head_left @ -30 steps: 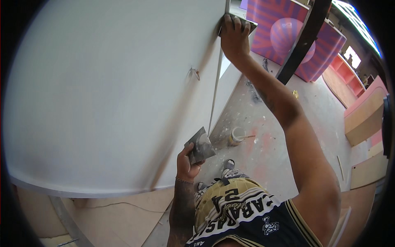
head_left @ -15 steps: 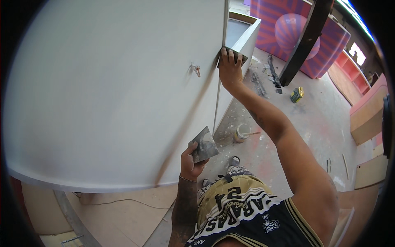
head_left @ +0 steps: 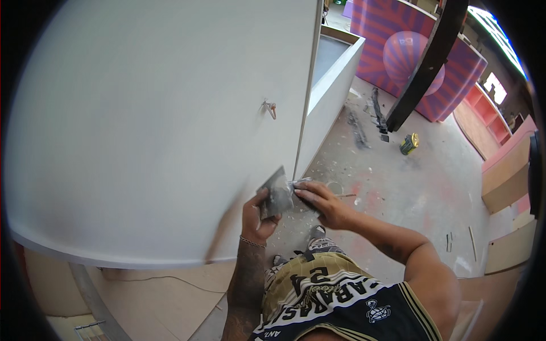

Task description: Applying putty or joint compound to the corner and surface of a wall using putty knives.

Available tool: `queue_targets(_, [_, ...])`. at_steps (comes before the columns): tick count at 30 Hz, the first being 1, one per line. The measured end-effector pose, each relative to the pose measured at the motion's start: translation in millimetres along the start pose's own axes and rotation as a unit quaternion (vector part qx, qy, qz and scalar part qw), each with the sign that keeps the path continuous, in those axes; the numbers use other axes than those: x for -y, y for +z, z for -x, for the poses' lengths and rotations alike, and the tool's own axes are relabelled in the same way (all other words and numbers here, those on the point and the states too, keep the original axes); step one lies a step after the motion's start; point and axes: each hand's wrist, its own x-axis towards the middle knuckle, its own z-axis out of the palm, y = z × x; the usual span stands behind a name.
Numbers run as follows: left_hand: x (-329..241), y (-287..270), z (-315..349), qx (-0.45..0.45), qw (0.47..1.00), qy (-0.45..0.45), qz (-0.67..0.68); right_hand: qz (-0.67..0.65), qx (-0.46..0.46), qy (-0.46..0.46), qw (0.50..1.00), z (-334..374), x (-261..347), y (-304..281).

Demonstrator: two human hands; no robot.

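In my left hand [head_left: 259, 219] is a flat, squarish filler plate [head_left: 277, 197], grey and smeared with pale paste; my fingers and thumb grip its lower part. Close on its right, my right hand [head_left: 329, 203] is closed around a dark scraper blade [head_left: 307, 204], its outline partly hidden by my fingers. The blade meets or nearly meets the plate's right edge, and I cannot tell if they touch. Both hands are in front of the lower right edge of a large white panel [head_left: 153, 142]. A small bent fitting [head_left: 271, 109] sticks out of the panel.
Behind my right hand stands a partly hidden bucket [head_left: 335, 186] with a stick in it. A yellow-green can [head_left: 409, 144] sits on the spattered floor near a dark slanting post [head_left: 424, 68]. A white open-topped box [head_left: 335, 85] adjoins the panel; a purple-pink striped board [head_left: 375, 28] is behind.
My right hand has come down from the panel's upper right edge to beside the plate, bringing the scraper blade with it. The plate in my left hand has tilted and shifted slightly left and up.
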Motion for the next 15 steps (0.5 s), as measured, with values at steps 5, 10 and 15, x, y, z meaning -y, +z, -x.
queue_targets(5, [-18,24,11,0.019,0.997,0.042,-0.06,0.328,-0.039,0.092,0.939,-21,-92,-34])
queue_targets(10, [6,-13,-3,0.019,0.997,-0.002,-0.073,0.592,-0.303,0.038,0.746,-166,-67,-150])
queue_targets(15, [20,-19,0,0.006,0.999,-0.038,-0.025,0.66,-0.348,0.068,0.662,-231,-69,-190])
